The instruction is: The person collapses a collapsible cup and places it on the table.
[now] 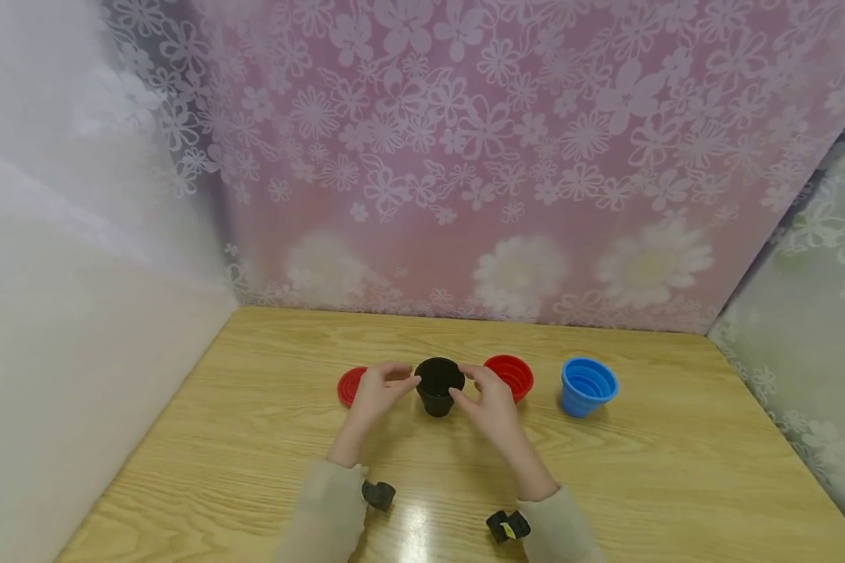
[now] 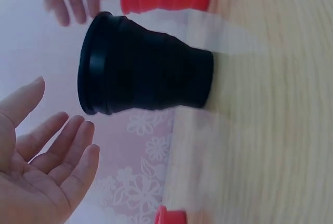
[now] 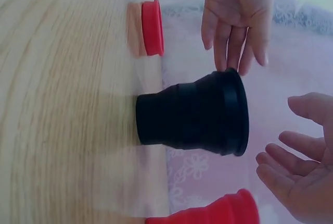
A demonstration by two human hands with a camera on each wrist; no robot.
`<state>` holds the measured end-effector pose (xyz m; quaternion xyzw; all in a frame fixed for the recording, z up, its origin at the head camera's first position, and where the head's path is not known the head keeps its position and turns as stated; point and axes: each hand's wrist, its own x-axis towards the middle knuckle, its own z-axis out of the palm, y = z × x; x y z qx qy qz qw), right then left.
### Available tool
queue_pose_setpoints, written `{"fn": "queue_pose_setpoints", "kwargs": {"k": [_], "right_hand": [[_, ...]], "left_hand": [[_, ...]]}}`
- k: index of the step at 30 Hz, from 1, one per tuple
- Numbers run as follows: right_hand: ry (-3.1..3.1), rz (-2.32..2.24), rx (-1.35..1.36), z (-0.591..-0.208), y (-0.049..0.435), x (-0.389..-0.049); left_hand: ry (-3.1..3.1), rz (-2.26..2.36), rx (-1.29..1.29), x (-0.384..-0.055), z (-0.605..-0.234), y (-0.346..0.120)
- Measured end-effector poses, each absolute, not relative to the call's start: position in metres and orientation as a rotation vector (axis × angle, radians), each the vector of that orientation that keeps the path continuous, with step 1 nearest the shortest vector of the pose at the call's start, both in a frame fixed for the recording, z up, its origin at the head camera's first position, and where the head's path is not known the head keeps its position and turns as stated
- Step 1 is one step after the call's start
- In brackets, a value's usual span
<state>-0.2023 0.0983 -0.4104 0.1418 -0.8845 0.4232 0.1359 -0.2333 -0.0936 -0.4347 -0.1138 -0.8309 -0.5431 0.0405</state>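
A black collapsible cup (image 1: 437, 403) stands upright and extended on the table, its mouth facing up. My left hand (image 1: 378, 392) is at its left side, fingers spread and loosely bent. On the other side my right hand (image 1: 491, 401) faces it the same way. The left wrist view shows a gap between the left hand (image 2: 49, 166) and the black cup (image 2: 151, 67). In the right wrist view, the right hand (image 3: 304, 164) is apart from the cup too, while the left fingertips are near its rim; whether they touch I cannot tell.
Behind my right hand stands an extended red cup (image 1: 512, 375), partly covered by that hand. A blue cup (image 1: 583, 397) stands farther right. Beside my left hand lies a flat, collapsed red cup (image 1: 350, 385). Flowered curtains (image 1: 465, 195) border the wooden table (image 1: 253, 438).
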Motion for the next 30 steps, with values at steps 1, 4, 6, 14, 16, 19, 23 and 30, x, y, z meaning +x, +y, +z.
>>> {"fn": "queue_pose_setpoints", "kwargs": {"k": [1, 4, 6, 14, 16, 19, 23, 30], "right_hand": [[-2.564, 1.250, 0.397, -0.412, 0.100, -0.203], [-2.586, 1.315, 0.370, -0.416, 0.103, -0.206], [-2.604, 1.351, 0.355, -0.418, 0.104, -0.207], [-2.672, 1.431, 0.349, -0.421, 0.104, -0.209], [-2.693, 1.450, 0.364, -0.421, 0.105, -0.210], [-2.709, 1.490, 0.380, -0.423, 0.106, -0.211], [-2.718, 1.514, 0.382, -0.427, 0.108, -0.213], [-2.728, 1.556, 0.403, -0.430, 0.107, -0.215]], "left_hand": [[-2.548, -1.666, -0.354, -0.233, -0.435, -0.092], [-2.569, -1.668, -0.337, -0.233, -0.436, -0.087], [-2.580, -1.664, -0.323, -0.233, -0.436, -0.085], [-2.583, -1.689, -0.334, -0.232, -0.438, -0.085], [-2.591, -1.690, -0.357, -0.233, -0.440, -0.086], [-2.608, -1.683, -0.394, -0.234, -0.441, -0.086], [-2.625, -1.706, -0.422, -0.234, -0.442, -0.086], [-2.651, -1.741, -0.459, -0.234, -0.447, -0.086]]}}
